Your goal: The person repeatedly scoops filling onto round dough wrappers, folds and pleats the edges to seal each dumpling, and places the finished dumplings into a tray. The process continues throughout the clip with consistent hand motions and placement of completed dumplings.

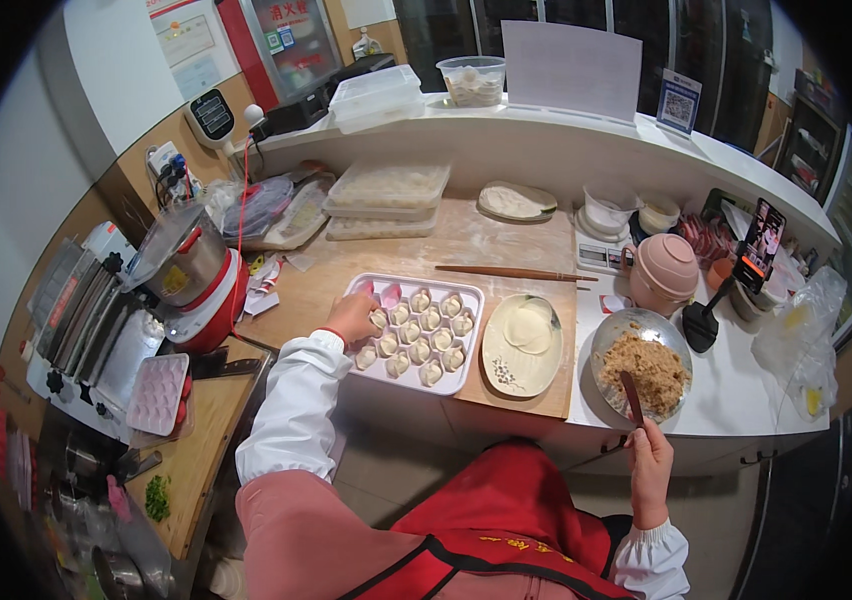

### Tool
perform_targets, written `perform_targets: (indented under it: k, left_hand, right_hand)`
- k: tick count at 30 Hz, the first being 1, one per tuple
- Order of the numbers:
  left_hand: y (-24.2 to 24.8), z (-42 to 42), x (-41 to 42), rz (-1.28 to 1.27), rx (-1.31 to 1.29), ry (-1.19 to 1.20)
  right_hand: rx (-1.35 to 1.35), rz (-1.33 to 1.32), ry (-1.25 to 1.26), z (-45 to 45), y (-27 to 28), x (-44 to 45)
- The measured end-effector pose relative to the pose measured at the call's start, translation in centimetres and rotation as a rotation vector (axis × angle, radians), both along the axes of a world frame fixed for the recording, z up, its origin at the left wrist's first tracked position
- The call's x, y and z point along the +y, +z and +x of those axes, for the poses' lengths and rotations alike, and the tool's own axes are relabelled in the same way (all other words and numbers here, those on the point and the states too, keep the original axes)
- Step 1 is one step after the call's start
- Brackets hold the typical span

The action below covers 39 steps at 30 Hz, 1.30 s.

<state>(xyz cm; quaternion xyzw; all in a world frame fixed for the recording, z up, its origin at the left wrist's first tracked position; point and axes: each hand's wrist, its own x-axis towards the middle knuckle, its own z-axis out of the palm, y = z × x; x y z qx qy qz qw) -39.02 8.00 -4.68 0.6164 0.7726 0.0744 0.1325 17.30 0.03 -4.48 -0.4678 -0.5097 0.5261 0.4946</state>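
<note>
My left hand (351,318) is at the left side of a white plastic tray (423,280). Its fingertips close around a dumpling (378,319) there. Rows of folded dumplings (419,350) fill most of the tray's cells, and two pink cells show at the back left. To the tray's right, round dough wrappers (528,328) lie on an oval plate (510,377). My right hand (649,459) grips a thin reddish-brown filling spatula (631,396). The spatula's blade rests in brown minced filling (657,365) inside a metal bowl (601,395).
A rolling pin (512,273) lies behind the plate, near a dish of flour (517,201). Lidded trays (388,186) are stacked at the back. On the right stand a pink pot (664,271) and a phone on a holder (760,244). A knife (234,367) lies left.
</note>
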Motion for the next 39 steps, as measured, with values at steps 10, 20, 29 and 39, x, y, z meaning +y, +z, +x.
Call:
perform_targets:
  k: [10, 20, 29, 39]
  left_hand:
    - [-0.3, -0.9, -0.4, 0.213, -0.162, 0.098]
    - [0.7, 2.6, -1.2, 0.219, 0.048, 0.336]
    - [2.4, 9.1, 1.1, 0.591, 0.075, -0.085]
    - [-1.9, 20.9, 8.9, 0.456, 0.035, -0.326]
  right_hand:
    - [-0.023, 0.001, -0.024, 1.1, -0.8, 0.1]
    - [-0.016, 0.004, -0.047, 1.6, -1.2, -0.2]
    - [0.003, 0.037, -0.089, 2.2, -1.4, -0.1]
    - [-0.028, 0.042, -0.083, 2.8, -1.4, -1.2]
